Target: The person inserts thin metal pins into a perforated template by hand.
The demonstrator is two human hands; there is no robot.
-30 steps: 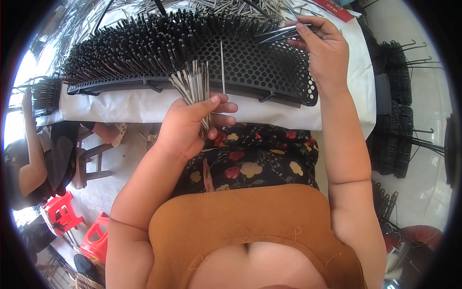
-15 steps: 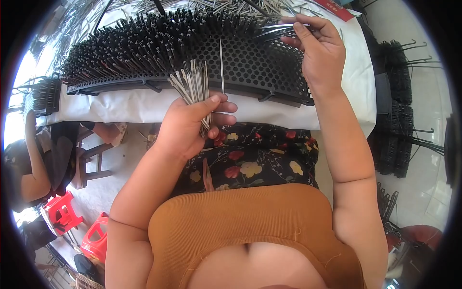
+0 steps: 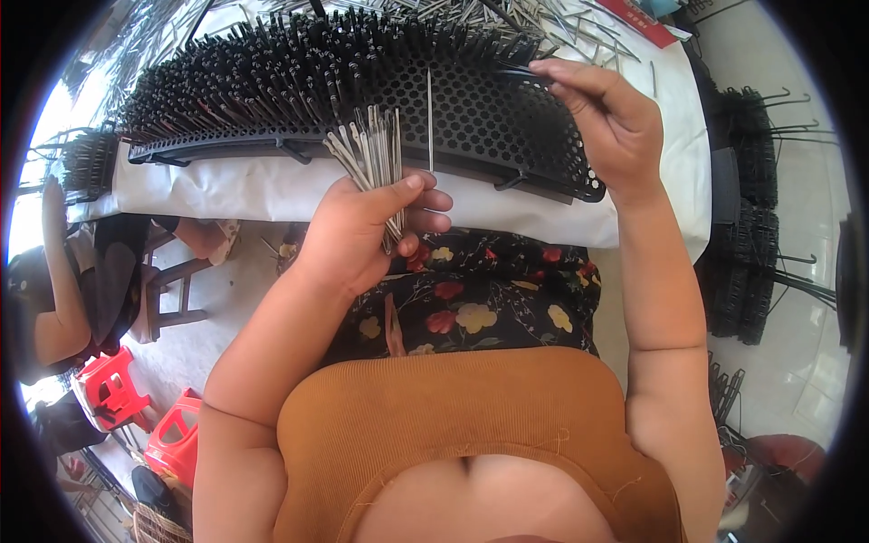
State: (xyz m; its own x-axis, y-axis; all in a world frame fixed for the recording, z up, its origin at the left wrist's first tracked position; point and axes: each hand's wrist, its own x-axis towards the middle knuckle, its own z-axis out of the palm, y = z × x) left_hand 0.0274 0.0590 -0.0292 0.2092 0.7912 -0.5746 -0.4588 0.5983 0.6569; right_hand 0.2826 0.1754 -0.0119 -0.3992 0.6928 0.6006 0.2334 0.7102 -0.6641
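My left hand is closed around a bundle of thin metal strips, which fan upward above the thumb. One single strip stands apart from the bundle, its lower end at my fingertips. Beyond it lies a black perforated tray with rows of round holes. Upright black-tipped pieces crowd its left and far part. My right hand is over the tray's right end, thumb and fingers pinched on a few thin dark strips; their far ends blend into the tray.
Loose metal strips lie scattered at the back of the white-covered table. A red box sits at the far right. Racks of black hooked pieces stand right of the table. At left are another person and red stools.
My right hand has lowered toward the tray and turned, with the strips now closer to its holes. The left hand keeps its bundle, nearly still. The view has shifted slightly.
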